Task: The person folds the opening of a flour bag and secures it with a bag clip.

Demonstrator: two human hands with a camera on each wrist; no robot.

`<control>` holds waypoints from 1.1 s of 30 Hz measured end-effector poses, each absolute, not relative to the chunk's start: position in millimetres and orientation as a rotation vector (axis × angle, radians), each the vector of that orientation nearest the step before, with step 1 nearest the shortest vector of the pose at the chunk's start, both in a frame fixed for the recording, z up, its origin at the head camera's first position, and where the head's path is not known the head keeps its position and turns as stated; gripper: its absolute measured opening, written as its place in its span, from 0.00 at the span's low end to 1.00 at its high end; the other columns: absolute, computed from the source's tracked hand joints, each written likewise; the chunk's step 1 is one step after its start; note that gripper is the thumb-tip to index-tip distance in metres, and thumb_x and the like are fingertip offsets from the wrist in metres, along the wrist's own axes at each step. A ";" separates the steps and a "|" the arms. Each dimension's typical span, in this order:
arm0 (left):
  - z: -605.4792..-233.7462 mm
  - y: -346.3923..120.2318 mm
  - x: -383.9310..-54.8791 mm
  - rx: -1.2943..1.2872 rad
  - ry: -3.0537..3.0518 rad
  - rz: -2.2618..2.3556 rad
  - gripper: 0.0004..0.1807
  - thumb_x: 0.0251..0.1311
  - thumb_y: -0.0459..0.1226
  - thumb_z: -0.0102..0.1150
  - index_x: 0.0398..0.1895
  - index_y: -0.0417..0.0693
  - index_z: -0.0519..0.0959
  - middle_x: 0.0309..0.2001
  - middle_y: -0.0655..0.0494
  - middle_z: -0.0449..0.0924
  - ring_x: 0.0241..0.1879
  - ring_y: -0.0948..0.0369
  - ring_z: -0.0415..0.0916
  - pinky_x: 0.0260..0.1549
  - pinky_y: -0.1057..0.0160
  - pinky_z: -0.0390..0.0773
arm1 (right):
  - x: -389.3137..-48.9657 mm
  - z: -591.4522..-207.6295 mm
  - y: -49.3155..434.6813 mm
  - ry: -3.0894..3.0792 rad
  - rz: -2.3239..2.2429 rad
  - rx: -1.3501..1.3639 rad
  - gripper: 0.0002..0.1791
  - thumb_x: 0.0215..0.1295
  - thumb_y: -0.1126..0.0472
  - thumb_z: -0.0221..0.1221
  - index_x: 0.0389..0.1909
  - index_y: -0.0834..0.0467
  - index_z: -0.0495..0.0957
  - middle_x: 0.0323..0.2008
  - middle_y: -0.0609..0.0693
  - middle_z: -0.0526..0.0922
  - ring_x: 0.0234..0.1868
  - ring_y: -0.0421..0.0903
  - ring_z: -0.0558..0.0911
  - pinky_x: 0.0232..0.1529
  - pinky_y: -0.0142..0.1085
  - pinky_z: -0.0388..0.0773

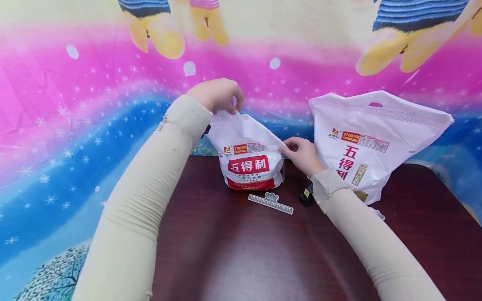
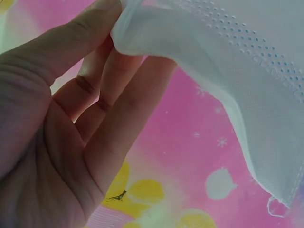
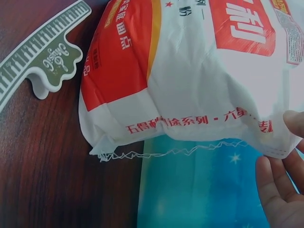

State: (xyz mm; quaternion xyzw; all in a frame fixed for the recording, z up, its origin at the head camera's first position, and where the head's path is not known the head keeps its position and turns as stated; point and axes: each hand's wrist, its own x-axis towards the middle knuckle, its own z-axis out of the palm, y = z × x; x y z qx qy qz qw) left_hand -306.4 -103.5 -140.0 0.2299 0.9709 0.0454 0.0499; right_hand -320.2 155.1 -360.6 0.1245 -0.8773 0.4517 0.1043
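The head view is bright, with soft shadows and pale glare on the table (image 1: 244, 267). The left wrist view is dimmer, the left hand (image 2: 61, 142) shaded.

The left hand (image 2: 66, 147) pinches a white bag (image 2: 204, 57) at its edge. Behind is a pink backdrop (image 2: 185, 128).
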 end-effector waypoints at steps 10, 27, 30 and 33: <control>-138.5 -110.4 -312.4 0.694 2.871 0.303 0.11 0.65 0.33 0.66 0.50 0.47 0.83 0.55 0.50 0.76 0.52 0.52 0.75 0.46 0.54 0.85 | -313.1 -358.1 154.8 -2.478 1.354 0.344 0.13 0.67 0.59 0.67 0.47 0.63 0.85 0.44 0.58 0.84 0.46 0.53 0.82 0.49 0.43 0.79; -137.5 -114.2 -312.1 0.695 2.804 0.391 0.09 0.66 0.31 0.64 0.49 0.45 0.83 0.54 0.47 0.77 0.50 0.49 0.78 0.47 0.50 0.85 | -291.1 -355.5 157.1 -2.504 1.474 0.284 0.16 0.69 0.55 0.66 0.51 0.61 0.84 0.48 0.57 0.84 0.50 0.52 0.81 0.52 0.43 0.78; -137.3 -114.7 -311.6 0.702 2.804 0.395 0.09 0.66 0.31 0.64 0.48 0.45 0.83 0.54 0.47 0.77 0.50 0.49 0.78 0.47 0.50 0.85 | -287.7 -358.3 156.8 -2.523 1.467 0.288 0.16 0.68 0.55 0.67 0.51 0.60 0.84 0.49 0.57 0.85 0.49 0.52 0.82 0.51 0.42 0.79; -136.8 -114.6 -311.0 0.710 2.804 0.396 0.09 0.66 0.31 0.64 0.48 0.45 0.83 0.54 0.47 0.77 0.50 0.49 0.78 0.46 0.50 0.85 | -284.8 -361.3 156.4 -2.544 1.456 0.300 0.15 0.68 0.57 0.67 0.50 0.61 0.85 0.49 0.58 0.86 0.49 0.53 0.83 0.49 0.40 0.81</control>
